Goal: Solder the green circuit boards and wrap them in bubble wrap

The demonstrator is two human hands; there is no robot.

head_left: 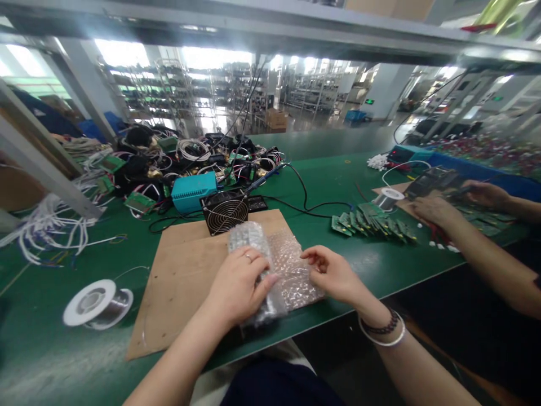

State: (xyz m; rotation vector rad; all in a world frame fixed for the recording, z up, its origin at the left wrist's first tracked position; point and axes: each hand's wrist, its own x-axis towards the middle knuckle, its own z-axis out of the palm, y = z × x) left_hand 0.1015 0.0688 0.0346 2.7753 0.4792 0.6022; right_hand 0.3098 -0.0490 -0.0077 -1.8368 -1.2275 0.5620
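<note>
Under my left hand [243,282] lies a roll of bubble wrap [249,234] with something grey inside that I cannot make out. The fingers are bent over the roll and the thumb presses its right side. A loose flap of the bubble wrap spreads to the right. My right hand [333,273] is at the flap's right edge, fingers curled and closed around it, though the fingertips are partly hidden. Beneath the wrap is a brown cardboard sheet [181,276] on the green table.
A black fan [226,214] and a teal box [194,190] stand behind the cardboard. Left is a wire spool [95,304]; cables and circuit boards pile up behind. At right, green boards [372,221] lie near a co-worker's hands [437,211]. A metal shelf beam [270,34] crosses overhead.
</note>
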